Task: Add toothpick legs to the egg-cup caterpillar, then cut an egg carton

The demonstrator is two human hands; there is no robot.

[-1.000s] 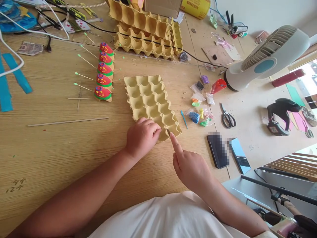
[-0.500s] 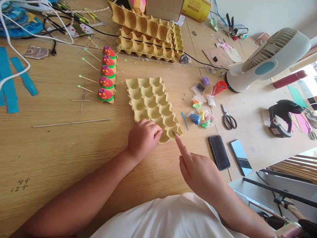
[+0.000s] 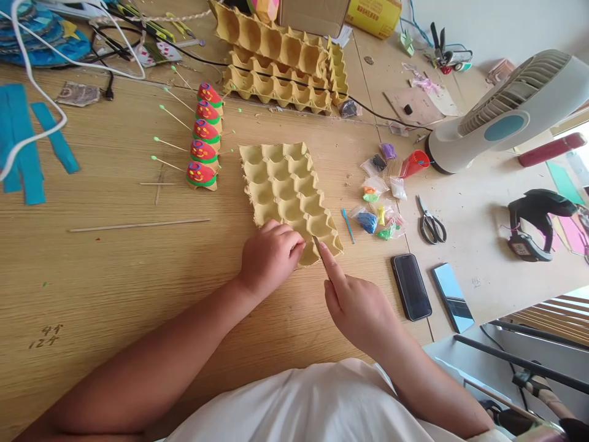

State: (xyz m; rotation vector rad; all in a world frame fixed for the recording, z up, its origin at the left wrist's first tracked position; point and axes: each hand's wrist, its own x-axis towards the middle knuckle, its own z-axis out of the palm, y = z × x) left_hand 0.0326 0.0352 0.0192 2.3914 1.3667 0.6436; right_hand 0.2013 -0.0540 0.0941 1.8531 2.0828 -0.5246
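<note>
A yellow pulp egg tray (image 3: 281,189) lies in front of me on the wooden table. My left hand (image 3: 267,258) is closed on its near edge, fingers curled over the cups. In my right hand (image 3: 361,310) is a thin knife (image 3: 317,245), mostly hidden under the stretched index finger. Its dark blade meets the tray near the closest right-hand cups. Left of the tray stands a row of several egg-cup pieces (image 3: 203,174) with red tops, green bands and drawn faces. Green-tipped sticks (image 3: 170,143) poke out from them.
Bags of coloured clay (image 3: 367,221), a blue plastic tool (image 3: 348,226), scissors (image 3: 431,224) and two phones (image 3: 411,287) lie to the right. Behind them stands a white fan (image 3: 501,116). More egg trays (image 3: 276,80) sit at the back. A wooden stick (image 3: 138,226) lies left.
My right hand has shifted left and slightly up, bringing the knife tip further in over the tray. My left hand keeps its hold. The whole view has shifted slightly.
</note>
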